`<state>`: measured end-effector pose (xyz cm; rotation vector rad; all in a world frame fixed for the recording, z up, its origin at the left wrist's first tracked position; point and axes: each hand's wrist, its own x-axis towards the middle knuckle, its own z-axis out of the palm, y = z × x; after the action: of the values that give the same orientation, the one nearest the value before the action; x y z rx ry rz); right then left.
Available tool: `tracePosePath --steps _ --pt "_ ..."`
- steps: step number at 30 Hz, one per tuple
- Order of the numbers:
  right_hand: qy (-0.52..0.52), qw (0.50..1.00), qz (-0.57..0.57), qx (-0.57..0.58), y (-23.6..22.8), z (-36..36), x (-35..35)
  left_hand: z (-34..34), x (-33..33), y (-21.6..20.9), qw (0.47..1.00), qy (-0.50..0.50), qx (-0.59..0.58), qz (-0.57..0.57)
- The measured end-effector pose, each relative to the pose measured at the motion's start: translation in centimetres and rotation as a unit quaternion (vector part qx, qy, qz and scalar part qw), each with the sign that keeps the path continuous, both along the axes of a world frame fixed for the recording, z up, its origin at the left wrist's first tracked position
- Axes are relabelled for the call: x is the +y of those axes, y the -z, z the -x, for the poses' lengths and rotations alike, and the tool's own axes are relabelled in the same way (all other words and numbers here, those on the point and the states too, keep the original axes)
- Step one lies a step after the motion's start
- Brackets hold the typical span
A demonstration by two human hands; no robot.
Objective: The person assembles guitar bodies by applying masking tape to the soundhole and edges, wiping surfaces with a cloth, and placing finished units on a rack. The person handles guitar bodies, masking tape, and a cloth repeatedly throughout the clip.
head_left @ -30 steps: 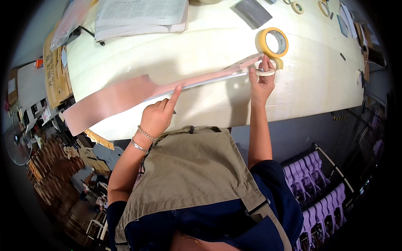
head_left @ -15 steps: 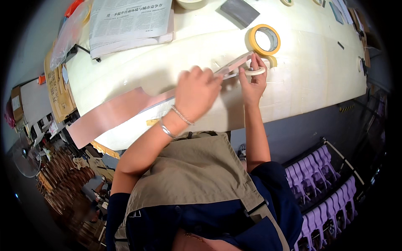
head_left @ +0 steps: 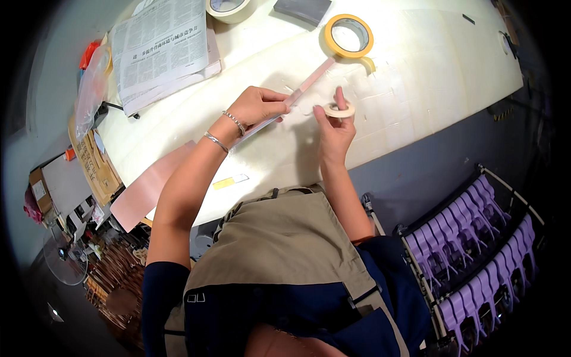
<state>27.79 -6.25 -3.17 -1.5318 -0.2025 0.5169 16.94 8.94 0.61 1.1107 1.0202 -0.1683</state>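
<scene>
A long pink piece [head_left: 156, 183], wide at the lower left and narrow toward the upper right, lies across the white-covered table. My left hand [head_left: 257, 111] pinches its narrow part between thumb and fingers. A whitish strip runs along the edge there, and part of it is hidden under my left hand. My right hand [head_left: 337, 134] holds a small roll of cream tape [head_left: 342, 111], with a finger through its ring and the thumb against its side. It is apart from the pink piece. A larger yellow tape roll [head_left: 367, 40] stands near the piece's narrow tip.
Folded newspaper [head_left: 160, 53] lies at the far left, beside a big cream tape roll [head_left: 237, 14]. Farther back is a grey block [head_left: 303, 10]. A yellow-and-white scrap [head_left: 230, 181] sits near the table's front edge. Purple shaped parts [head_left: 455, 229] hang on a rack at the lower right.
My right hand has come off the narrow end and moved back with the small tape roll. My left hand, blurred earlier, now pinches the narrow part. The whole view has turned somewhat.
</scene>
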Motion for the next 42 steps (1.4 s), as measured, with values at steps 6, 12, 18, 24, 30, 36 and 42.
tracePosePath --steps 6,12,18,24,30,36,42 --pt "0.016 0.999 0.048 0.001 -1.2 -7.3 -7.3 1.3 -1.0 0.4 0.987 0.054 0.014 -0.152" --pt "-0.21 0.742 0.495 -0.401 -5.3 -11.9 -5.7 7.5 -5.5 -3.2 0.718 0.248 0.091 -0.644" --pt "-0.453 0.679 0.136 -0.562 -5.8 -2.4 -0.2 11.7 -2.4 -5.0 0.923 0.227 0.106 -0.293" --pt "-0.464 0.731 0.026 -0.5 0.3 1.0 0.7 10.9 -4.3 -3.4 0.866 0.223 0.043 -0.445" --pt "-0.429 0.738 0.015 -0.521 0.7 1.5 1.0 7.9 -8.0 -0.4 0.709 0.226 0.053 -0.666" --pt "-0.432 0.728 0.018 -0.532 0.7 1.6 0.9 16.8 -5.9 -2.7 0.686 0.224 0.087 -0.686" --pt "-0.434 0.72 0.026 -0.541 0.6 1.8 1.0 25.8 -5.1 -4.6 0.702 0.158 0.121 -0.683"
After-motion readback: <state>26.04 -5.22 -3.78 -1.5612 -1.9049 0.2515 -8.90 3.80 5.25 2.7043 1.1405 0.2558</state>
